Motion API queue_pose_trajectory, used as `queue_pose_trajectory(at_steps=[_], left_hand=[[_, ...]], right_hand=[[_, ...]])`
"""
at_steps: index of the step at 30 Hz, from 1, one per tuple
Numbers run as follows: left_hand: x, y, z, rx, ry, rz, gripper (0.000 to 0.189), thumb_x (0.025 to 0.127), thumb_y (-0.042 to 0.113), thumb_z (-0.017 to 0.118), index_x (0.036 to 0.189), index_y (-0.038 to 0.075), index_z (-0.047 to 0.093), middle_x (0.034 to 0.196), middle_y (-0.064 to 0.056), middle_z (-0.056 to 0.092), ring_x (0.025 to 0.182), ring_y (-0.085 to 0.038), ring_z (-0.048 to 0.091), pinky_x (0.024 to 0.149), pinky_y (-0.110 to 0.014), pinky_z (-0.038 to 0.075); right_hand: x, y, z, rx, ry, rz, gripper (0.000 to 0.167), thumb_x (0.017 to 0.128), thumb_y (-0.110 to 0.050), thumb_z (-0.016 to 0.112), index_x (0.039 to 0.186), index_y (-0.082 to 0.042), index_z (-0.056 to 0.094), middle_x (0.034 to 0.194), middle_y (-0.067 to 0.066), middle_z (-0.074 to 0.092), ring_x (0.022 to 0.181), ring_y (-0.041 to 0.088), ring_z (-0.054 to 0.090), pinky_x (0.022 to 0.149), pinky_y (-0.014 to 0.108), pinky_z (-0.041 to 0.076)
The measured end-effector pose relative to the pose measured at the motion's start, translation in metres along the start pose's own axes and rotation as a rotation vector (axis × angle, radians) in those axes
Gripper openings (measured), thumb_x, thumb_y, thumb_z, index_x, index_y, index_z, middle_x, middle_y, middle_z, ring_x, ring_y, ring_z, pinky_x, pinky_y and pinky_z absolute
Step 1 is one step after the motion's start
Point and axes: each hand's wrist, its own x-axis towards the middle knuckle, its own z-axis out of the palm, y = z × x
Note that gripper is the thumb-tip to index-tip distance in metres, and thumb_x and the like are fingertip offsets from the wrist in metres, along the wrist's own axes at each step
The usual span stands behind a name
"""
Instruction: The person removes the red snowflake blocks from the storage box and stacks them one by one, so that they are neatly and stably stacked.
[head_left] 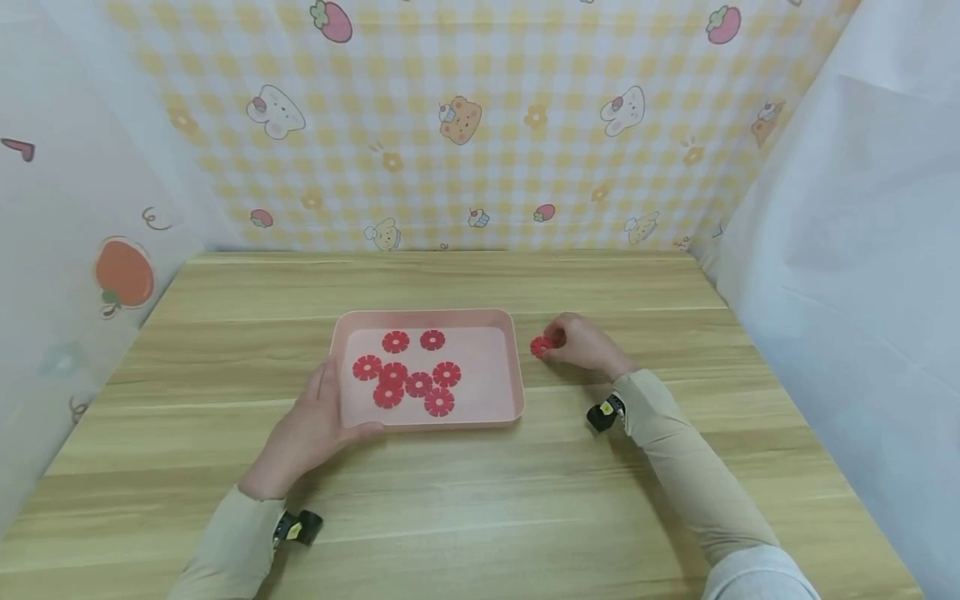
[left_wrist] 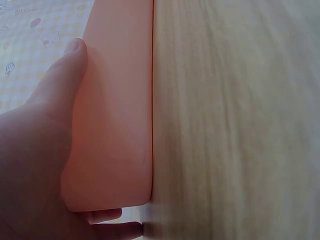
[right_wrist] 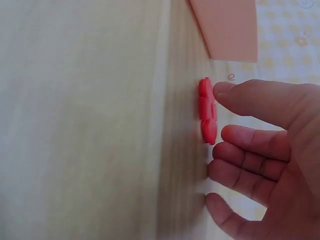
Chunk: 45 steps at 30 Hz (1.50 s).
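Observation:
A shallow pink tray (head_left: 487, 383) sits on the table, with several red notched flower-shaped discs (head_left: 439, 402) lying in it, some overlapping. My left hand (head_left: 311, 425) holds the tray's near left corner, thumb along the near wall and fingers at the left side. In the left wrist view the thumb (left_wrist: 72, 65) lies against the outer wall (left_wrist: 117, 115). Right of the tray, another red disc (right_wrist: 206, 110) lies flat on the wood. My right hand (head_left: 585, 343) is at this disc, thumb tip right at its edge, the other fingers bent and spread beside it.
The wood-grain table (head_left: 465, 517) extends around the tray. A yellow checked cloth (head_left: 510, 150) with cartoon prints hangs behind its back edge, and pale sheets (head_left: 840, 208) hang at the sides. A black wrist camera (head_left: 603, 414) is strapped to each wrist.

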Motion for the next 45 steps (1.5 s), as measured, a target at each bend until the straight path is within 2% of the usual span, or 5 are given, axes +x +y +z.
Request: queue_pose_trajectory(at_steps=[8,16,25,35,45], left_hand=[[0.0,-0.003,0.002,-0.008,0.011,0.006,0.128,0.067,0.062,0.076,0.149,-0.007,0.006,0.146,-0.029,0.026,0.118,-0.044,0.046,0.086,-0.057,0.052],[0.001,-0.004,0.001,-0.005,0.026,0.021,0.128,0.068,0.062,0.076,0.149,-0.006,0.005,0.146,-0.028,0.027,0.119,-0.043,0.045,0.088,-0.057,0.051],[0.0,-0.004,0.001,-0.022,0.029,0.02,0.127,0.067,0.061,0.077,0.15,-0.004,0.005,0.145,-0.028,0.029,0.12,-0.043,0.045,0.089,-0.057,0.05],[0.0,-0.003,0.002,-0.025,0.031,0.01,0.128,0.066,0.06,0.078,0.15,-0.003,0.006,0.145,-0.027,0.029,0.118,-0.042,0.047,0.088,-0.056,0.051],[0.0,-0.003,0.004,-0.033,0.031,0.004,0.128,0.065,0.062,0.077,0.151,-0.002,0.006,0.147,-0.026,0.028,0.121,-0.042,0.045,0.088,-0.057,0.051]], right_hand=[[0.005,-0.01,-0.006,0.013,-0.009,0.024,0.037,0.083,-0.02,0.074,0.111,0.001,0.064,0.105,0.013,0.064,0.095,0.025,0.058,0.087,0.039,0.051],[0.014,-0.039,-0.024,0.008,0.048,-0.086,0.031,0.083,-0.018,0.073,0.108,0.0,0.067,0.1,0.013,0.066,0.092,0.025,0.059,0.083,0.038,0.051],[0.021,-0.072,-0.031,-0.001,0.001,-0.129,0.031,0.084,-0.02,0.073,0.109,-0.004,0.067,0.1,0.008,0.066,0.092,0.024,0.058,0.083,0.036,0.051],[0.035,-0.097,-0.018,0.019,-0.033,-0.187,0.032,0.083,-0.02,0.074,0.111,-0.005,0.067,0.102,0.005,0.067,0.091,0.02,0.058,0.083,0.032,0.052],[0.059,-0.126,0.009,0.012,-0.148,-0.235,0.032,0.083,-0.022,0.075,0.111,-0.009,0.067,0.105,0.006,0.067,0.091,0.017,0.056,0.081,0.028,0.05]])
